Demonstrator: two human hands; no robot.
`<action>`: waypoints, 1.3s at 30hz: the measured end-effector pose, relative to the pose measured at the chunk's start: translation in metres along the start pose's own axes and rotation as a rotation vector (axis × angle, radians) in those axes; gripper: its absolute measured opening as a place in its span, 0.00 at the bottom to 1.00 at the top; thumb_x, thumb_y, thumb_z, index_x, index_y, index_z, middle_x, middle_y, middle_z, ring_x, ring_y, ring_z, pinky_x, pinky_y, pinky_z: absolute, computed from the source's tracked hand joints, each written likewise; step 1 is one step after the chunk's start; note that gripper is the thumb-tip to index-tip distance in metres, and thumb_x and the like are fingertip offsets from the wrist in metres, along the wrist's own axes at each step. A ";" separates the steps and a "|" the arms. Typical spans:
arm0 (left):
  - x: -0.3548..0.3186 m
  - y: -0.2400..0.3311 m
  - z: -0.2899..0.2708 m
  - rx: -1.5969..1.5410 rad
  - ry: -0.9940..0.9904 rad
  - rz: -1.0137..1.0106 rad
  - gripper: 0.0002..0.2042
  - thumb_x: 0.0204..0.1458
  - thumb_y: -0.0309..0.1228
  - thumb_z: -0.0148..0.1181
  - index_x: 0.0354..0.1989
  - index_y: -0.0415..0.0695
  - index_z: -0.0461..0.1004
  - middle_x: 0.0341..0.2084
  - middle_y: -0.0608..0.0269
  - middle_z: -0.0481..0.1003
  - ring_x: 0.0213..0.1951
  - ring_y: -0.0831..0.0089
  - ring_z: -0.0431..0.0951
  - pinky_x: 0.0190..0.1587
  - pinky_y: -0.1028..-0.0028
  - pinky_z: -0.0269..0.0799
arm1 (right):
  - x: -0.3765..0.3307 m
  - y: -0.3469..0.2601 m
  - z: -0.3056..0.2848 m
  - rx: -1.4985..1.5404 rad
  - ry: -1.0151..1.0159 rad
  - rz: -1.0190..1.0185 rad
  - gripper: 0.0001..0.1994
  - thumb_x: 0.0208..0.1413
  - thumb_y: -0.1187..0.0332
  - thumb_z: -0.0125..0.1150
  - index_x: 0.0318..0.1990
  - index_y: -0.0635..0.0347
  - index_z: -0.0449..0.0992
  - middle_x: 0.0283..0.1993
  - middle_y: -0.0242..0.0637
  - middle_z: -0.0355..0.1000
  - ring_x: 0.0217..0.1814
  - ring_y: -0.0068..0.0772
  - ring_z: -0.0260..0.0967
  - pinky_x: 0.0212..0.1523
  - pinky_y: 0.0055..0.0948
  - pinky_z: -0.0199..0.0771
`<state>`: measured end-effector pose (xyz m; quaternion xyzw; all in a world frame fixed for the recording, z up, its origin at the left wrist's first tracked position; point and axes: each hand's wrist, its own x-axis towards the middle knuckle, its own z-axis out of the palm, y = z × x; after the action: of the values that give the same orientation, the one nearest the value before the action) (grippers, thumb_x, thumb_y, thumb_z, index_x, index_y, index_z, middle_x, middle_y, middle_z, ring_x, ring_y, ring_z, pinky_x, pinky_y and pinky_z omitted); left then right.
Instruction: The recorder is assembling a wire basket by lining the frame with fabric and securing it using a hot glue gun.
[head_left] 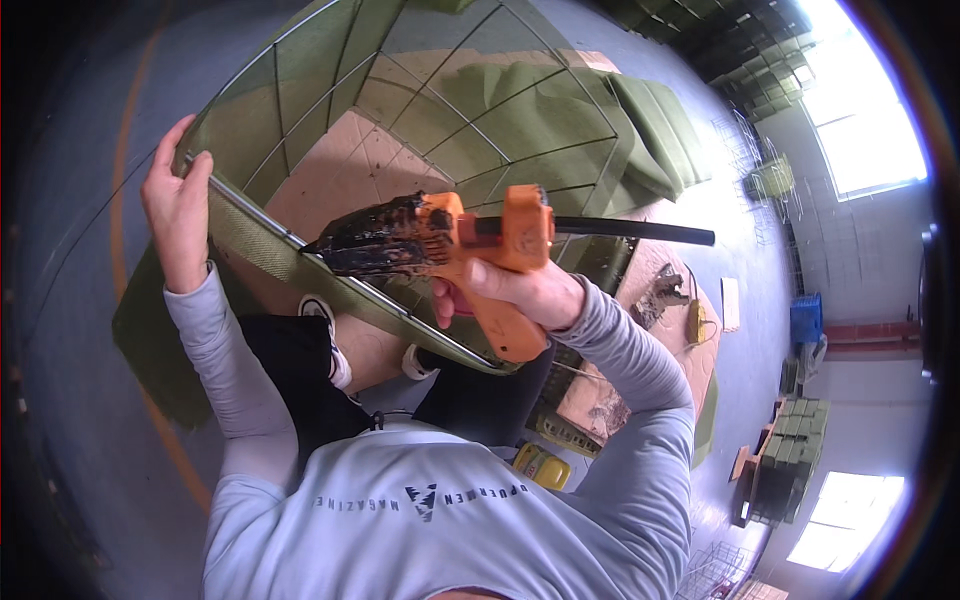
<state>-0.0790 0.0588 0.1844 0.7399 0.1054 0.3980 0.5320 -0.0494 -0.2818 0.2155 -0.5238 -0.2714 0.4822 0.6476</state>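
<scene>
Orange glue gun (470, 250), nozzle blackened, black stick protruding behind.

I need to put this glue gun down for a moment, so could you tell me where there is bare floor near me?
Bare grey floor lies outside the left hand, beyond the green fabric's edge. Bare cardboard shows under the wire frame. The right side is crowded: past the right hand and glue gun lie scraps and a yellow bottle.

I have one view only, from the head camera, looking steeply down past the chest. The hands sit very near the lens, with the orange glue gun (470, 245) close at centre. The fisheye bends the floor (80, 330) outward; windows show far right.
</scene>
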 end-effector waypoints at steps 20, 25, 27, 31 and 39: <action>-0.002 0.005 0.008 0.078 0.032 -0.007 0.18 0.45 0.22 0.53 0.47 0.36 0.72 0.20 0.66 0.74 0.20 0.84 0.68 0.26 0.80 0.64 | -0.023 0.011 -0.004 0.131 0.118 0.008 0.26 0.55 0.51 0.58 0.51 0.64 0.65 0.38 0.38 0.69 0.39 0.33 0.70 0.43 0.31 0.70; -0.002 0.010 0.009 0.116 0.034 -0.006 0.18 0.45 0.22 0.53 0.47 0.36 0.72 0.20 0.67 0.73 0.19 0.84 0.67 0.24 0.79 0.63 | -0.014 0.009 -0.002 0.066 0.125 0.011 0.26 0.55 0.49 0.57 0.49 0.64 0.66 0.37 0.37 0.69 0.38 0.32 0.70 0.42 0.31 0.70; -0.001 0.008 0.009 0.135 0.039 0.018 0.18 0.45 0.22 0.53 0.47 0.36 0.72 0.19 0.66 0.73 0.19 0.84 0.67 0.24 0.79 0.63 | -0.012 0.009 -0.001 0.061 0.144 -0.020 0.26 0.56 0.48 0.57 0.48 0.64 0.67 0.36 0.37 0.69 0.37 0.31 0.71 0.41 0.30 0.70; -0.001 0.006 0.010 0.101 0.054 0.055 0.18 0.44 0.23 0.53 0.47 0.37 0.73 0.17 0.66 0.72 0.18 0.84 0.66 0.23 0.78 0.62 | -0.008 0.005 -0.004 0.048 0.157 -0.018 0.25 0.56 0.49 0.57 0.47 0.64 0.67 0.36 0.36 0.69 0.36 0.30 0.71 0.40 0.29 0.70; -0.003 0.008 0.011 0.139 0.040 0.020 0.18 0.44 0.23 0.53 0.47 0.37 0.73 0.14 0.67 0.70 0.16 0.83 0.64 0.21 0.77 0.61 | 0.002 0.004 -0.004 0.043 0.131 -0.027 0.25 0.56 0.49 0.56 0.47 0.64 0.67 0.35 0.36 0.69 0.35 0.30 0.70 0.37 0.27 0.69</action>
<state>-0.0757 0.0465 0.1888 0.7680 0.1361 0.4097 0.4731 -0.0466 -0.2813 0.2107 -0.5367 -0.2251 0.4436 0.6816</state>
